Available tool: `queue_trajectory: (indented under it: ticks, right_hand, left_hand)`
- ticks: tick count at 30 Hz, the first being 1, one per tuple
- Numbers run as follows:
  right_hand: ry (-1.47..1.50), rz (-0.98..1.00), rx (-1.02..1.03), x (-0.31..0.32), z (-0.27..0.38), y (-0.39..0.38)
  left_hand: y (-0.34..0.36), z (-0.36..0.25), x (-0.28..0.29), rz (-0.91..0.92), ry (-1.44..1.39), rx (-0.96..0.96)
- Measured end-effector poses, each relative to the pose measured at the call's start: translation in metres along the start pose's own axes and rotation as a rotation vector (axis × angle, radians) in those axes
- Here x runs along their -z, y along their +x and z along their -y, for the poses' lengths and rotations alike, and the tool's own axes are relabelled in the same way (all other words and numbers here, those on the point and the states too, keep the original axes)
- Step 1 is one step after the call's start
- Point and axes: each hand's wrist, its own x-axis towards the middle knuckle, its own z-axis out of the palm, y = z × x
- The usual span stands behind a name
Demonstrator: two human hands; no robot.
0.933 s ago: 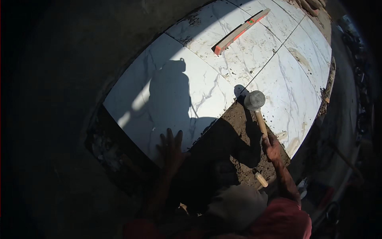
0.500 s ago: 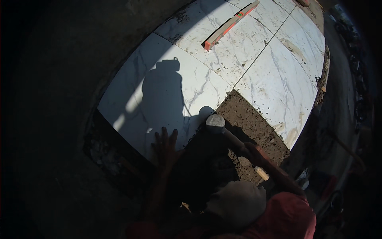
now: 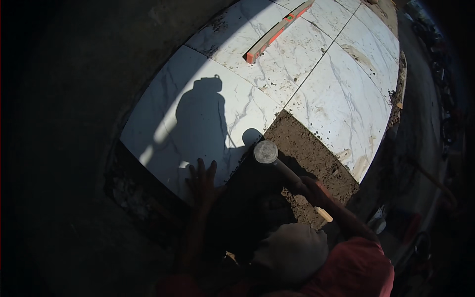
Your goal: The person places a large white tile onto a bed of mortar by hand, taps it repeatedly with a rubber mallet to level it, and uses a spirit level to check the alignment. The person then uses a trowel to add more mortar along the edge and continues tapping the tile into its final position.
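My left hand lies with fingers spread on the near white marbled tile, in shadow. My right hand grips the handle of a mallet, whose round grey head is over the right edge of that tile, where it borders the bare mortar. A pale wooden handle sticks out on the mortar below my right hand; its far end is hidden. A spirit level with red sides and a green vial lies on the tiles farther up, and my shadow falls across the near tile.
Further tiles join at the right and back, some smeared with mortar. Dark concrete floor borders the left. Dark, indistinct objects line the far right, and a dim pole slants at the right. My grey-clad leg shows at the bottom.
The mallet has swung down and left from the far corner of the bare mortar patch to the near tile's edge, shifting little in the last half second. My left hand stays on the tile.
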Motion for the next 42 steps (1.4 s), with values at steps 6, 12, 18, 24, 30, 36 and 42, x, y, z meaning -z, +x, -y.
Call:
queue_trajectory:
  ticks: [6, 12, 18, 24, 30, 36, 42]
  right_hand:
    - [-0.060, 0.100, 0.043, -0.007, 0.021, 0.056]
    - [-0.032, -0.080, 0.131, -0.004, 0.093, 0.093]
    - [-0.004, -0.209, 0.357, -0.051, 0.079, 0.145]
    - [-0.227, -0.226, 0.522, -0.043, 0.085, 0.164]
    - [-0.246, -0.103, 0.623, -0.058, 0.103, 0.216]
    - [-0.527, 0.095, 0.213, -0.087, 0.134, 0.284]
    - [-0.502, -0.041, 0.424, -0.109, 0.104, 0.316]
  left_hand:
    - [0.001, -0.002, 0.007, 0.042, -0.001, 0.009]
    - [0.002, 0.000, 0.005, 0.034, 0.011, 0.016]
    - [0.005, -0.002, 0.006, 0.051, 0.010, 0.022]
    - [-0.001, 0.005, 0.002, 0.050, 0.027, 0.037]
    - [0.000, 0.005, 0.004, -0.006, -0.004, -0.004]
    - [-0.002, 0.014, 0.002, -0.009, -0.033, -0.013]
    - [0.005, 0.005, 0.000, -0.029, -0.031, -0.019]
